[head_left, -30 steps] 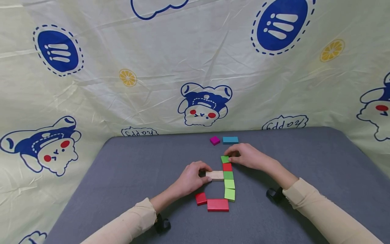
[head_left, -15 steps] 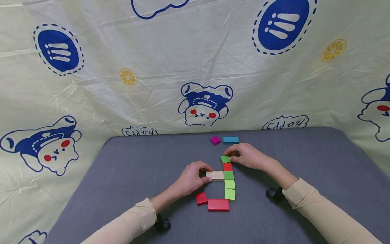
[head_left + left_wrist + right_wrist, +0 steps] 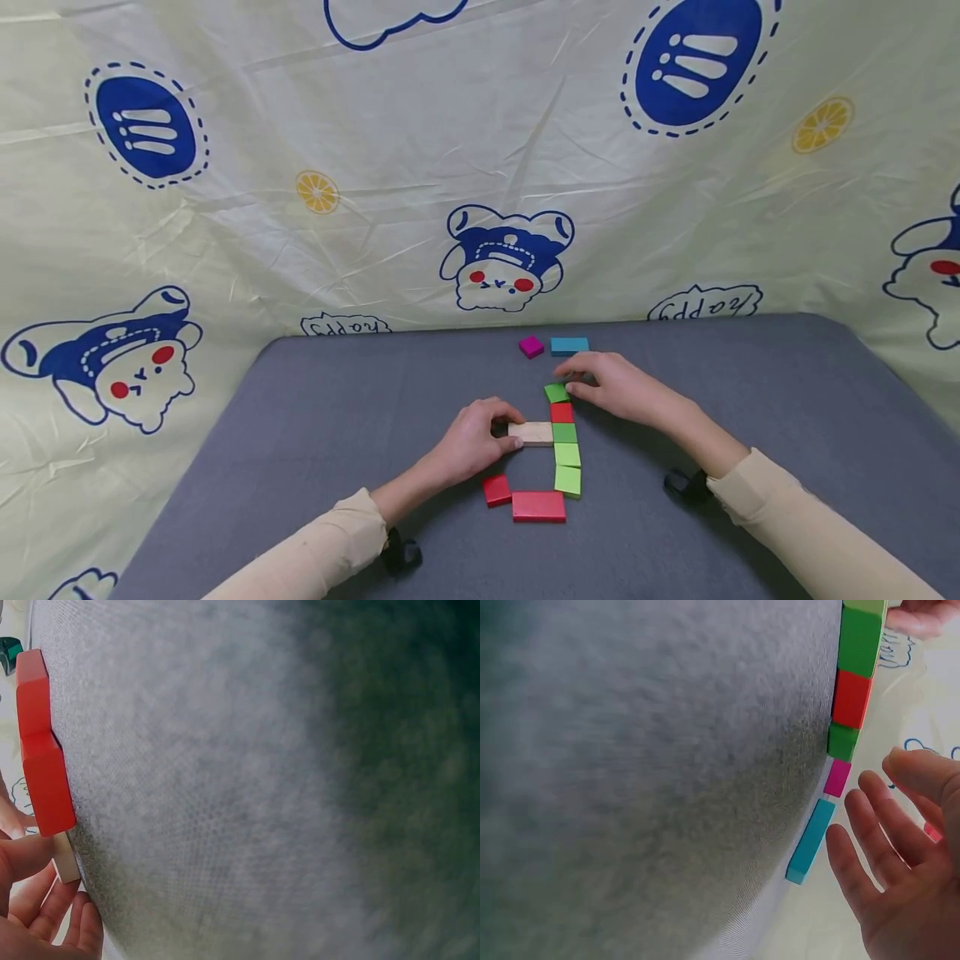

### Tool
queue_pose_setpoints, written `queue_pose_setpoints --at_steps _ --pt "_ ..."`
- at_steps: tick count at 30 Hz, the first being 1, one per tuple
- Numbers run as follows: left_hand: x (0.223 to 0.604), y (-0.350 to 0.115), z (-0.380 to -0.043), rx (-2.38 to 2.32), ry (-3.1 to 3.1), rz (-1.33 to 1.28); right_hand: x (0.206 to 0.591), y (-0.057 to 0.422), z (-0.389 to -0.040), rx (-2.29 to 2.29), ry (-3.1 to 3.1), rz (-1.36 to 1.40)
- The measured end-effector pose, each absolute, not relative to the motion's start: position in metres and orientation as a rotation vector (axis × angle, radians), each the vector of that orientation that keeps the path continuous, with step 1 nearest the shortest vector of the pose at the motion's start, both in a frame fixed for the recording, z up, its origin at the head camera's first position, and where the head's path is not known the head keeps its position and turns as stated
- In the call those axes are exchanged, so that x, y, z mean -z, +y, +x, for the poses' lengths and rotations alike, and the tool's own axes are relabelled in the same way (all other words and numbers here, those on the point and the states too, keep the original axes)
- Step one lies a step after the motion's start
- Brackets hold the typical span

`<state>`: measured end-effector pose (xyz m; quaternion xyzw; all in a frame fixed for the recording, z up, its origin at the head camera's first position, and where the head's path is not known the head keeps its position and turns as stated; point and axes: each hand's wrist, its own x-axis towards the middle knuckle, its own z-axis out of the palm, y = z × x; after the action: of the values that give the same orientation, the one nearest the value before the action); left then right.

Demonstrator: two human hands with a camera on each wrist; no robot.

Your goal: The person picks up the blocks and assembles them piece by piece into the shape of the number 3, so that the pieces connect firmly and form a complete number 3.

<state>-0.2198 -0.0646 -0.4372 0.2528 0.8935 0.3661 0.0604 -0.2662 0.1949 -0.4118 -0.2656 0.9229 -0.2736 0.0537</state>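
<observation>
In the head view my left hand [image 3: 468, 442] pinches a plain wooden block [image 3: 532, 433] between thumb and fingers. The block's right end meets a column of coloured blocks. From far to near the column has a green block [image 3: 557, 392], a red block [image 3: 561, 412], another green block [image 3: 564, 432] and two light green blocks [image 3: 567, 480]. The far green block sits slightly askew. Just right of it is my right hand [image 3: 618, 385], its thumb close to the block's edge. Its fingers are spread and hold nothing in the right wrist view.
At the column's near end lie a long red block [image 3: 538, 507] and a smaller tilted red block [image 3: 496, 490]. Beyond the right hand are a magenta block [image 3: 531, 347] and a blue block [image 3: 570, 346]. A printed cloth [image 3: 375, 250] hangs behind the grey table [image 3: 360, 383].
My right hand has let go of the far green block, its fingers parting and shifting slightly right. My left hand keeps its place on the wooden block.
</observation>
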Motion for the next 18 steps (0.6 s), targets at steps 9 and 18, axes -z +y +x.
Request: queue_pose_setpoints --at_steps 9,18 --pt "0.435 -0.064 -0.219 -1.105 2.702 0.762 0.411 0.196 -0.238 0.793 2.836 -0.903" --pt "0.434 -0.065 -0.219 -1.093 2.689 0.771 0.41 0.192 -0.212 0.731 2.829 -0.945"
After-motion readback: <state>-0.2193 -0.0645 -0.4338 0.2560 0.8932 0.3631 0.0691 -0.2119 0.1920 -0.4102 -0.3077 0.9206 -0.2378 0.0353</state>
